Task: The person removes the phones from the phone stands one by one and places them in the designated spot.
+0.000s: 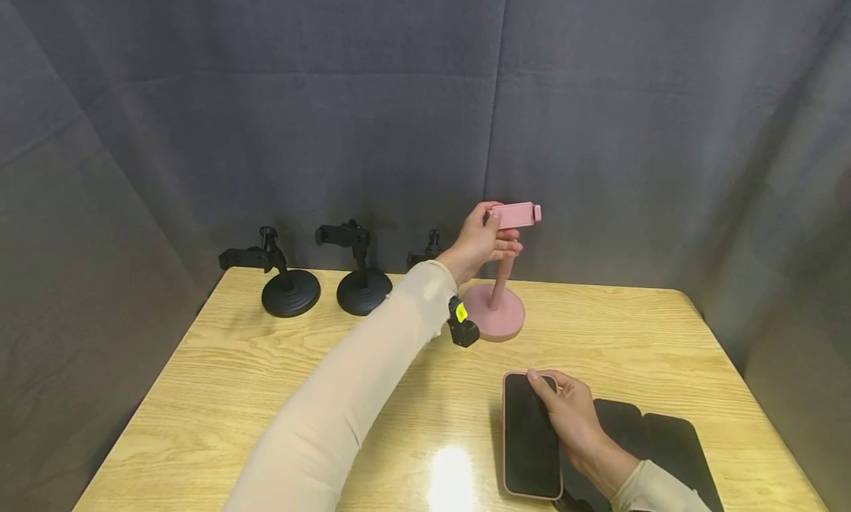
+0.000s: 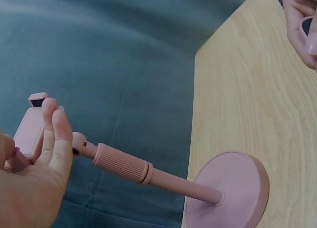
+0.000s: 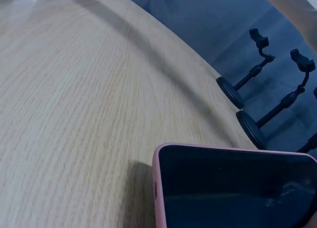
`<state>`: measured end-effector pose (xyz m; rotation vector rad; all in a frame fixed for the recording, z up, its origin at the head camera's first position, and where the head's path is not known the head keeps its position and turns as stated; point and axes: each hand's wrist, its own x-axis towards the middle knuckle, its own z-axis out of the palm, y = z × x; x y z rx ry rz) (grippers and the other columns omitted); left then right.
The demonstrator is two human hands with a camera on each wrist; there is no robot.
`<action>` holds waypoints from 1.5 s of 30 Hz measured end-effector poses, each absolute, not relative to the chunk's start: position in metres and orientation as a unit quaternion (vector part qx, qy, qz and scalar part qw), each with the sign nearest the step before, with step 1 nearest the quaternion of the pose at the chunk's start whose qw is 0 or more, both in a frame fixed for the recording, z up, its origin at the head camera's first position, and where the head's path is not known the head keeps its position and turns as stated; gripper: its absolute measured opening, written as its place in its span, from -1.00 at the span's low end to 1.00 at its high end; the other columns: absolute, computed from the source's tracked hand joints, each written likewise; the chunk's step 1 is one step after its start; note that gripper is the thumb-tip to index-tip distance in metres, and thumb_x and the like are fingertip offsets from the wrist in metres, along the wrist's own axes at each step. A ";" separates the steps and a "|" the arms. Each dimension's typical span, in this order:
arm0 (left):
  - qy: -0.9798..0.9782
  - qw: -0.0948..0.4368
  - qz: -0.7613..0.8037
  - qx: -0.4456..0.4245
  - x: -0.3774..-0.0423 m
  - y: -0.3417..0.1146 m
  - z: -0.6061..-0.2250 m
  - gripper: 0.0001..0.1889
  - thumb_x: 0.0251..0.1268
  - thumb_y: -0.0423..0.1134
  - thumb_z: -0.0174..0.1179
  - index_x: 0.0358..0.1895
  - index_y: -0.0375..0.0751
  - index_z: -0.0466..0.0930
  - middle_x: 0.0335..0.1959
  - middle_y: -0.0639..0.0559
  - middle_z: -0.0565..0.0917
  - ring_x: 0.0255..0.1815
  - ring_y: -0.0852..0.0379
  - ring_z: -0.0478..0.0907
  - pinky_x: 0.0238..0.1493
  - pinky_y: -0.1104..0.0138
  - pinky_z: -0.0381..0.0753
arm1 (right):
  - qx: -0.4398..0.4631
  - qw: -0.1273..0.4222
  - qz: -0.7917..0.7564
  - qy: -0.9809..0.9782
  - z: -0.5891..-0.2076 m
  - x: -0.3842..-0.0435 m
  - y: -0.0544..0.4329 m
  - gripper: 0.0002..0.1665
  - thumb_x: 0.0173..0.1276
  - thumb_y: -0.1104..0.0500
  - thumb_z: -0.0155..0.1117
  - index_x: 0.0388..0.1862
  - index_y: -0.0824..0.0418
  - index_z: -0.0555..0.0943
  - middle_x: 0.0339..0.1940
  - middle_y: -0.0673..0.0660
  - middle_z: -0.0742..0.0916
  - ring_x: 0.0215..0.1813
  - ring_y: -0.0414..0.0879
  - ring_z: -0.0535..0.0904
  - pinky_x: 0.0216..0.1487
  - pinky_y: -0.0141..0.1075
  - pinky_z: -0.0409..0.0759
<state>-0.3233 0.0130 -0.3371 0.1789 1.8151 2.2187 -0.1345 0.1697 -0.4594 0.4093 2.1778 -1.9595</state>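
Note:
Toward the back of the table stands a pink phone stand [image 1: 493, 316] with a round base and a ribbed post [image 2: 121, 162]. My left hand [image 1: 480, 240] pinches the left end of its clamp [image 1: 515, 216] between thumb and forefinger, the other fingers stretched out below and behind. In the left wrist view, the left hand [image 2: 32, 196] is up at the clamp, away from the base. My right hand [image 1: 577, 421] holds a phone [image 1: 532, 438] in a pink case by its upper right edge, dark screen up, tilted close over the table.
Two black phone stands [image 1: 290, 294] [image 1: 363, 291] are at the back left, and a third black stand [image 1: 432, 247] is partly hidden by my left arm. Dark phones [image 1: 685, 453] lie side by side at the right, beneath my right wrist. Grey curtain [image 1: 372, 128] hangs behind the table [image 1: 219, 401].

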 end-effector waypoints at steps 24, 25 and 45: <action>0.643 0.128 0.752 0.072 -0.321 0.018 -0.342 -0.53 0.72 -0.14 -0.28 0.56 -0.03 0.05 0.21 -0.42 0.58 -0.34 0.04 0.67 0.15 -0.03 0.69 | 0.117 0.120 -0.588 0.792 -0.466 -0.134 0.179 -0.44 0.61 -0.08 0.06 0.26 0.36 0.52 0.34 0.34 0.56 0.57 0.38 0.18 0.53 0.38 0.11; 0.644 0.128 0.751 0.073 -0.321 0.018 -0.342 -0.53 0.72 -0.14 -0.28 0.57 -0.03 0.04 0.21 -0.42 0.58 -0.34 0.04 0.67 0.15 -0.04 0.68 | 0.116 0.123 -0.583 0.795 -0.465 -0.134 0.178 -0.45 0.62 -0.06 0.05 0.29 0.36 0.51 0.20 0.37 0.61 0.48 0.37 0.30 0.53 0.38 0.11; 0.654 0.126 0.742 0.071 -0.319 0.016 -0.342 -0.54 0.71 -0.13 -0.27 0.54 -0.02 0.05 0.19 -0.37 0.62 0.05 -0.33 0.71 0.17 -0.03 0.68 | 0.045 0.068 -0.446 0.891 -0.473 -0.142 0.178 -0.62 0.48 0.17 0.26 0.18 0.33 0.64 -0.82 -0.09 0.24 -0.74 -0.26 0.08 -0.57 -0.48 0.27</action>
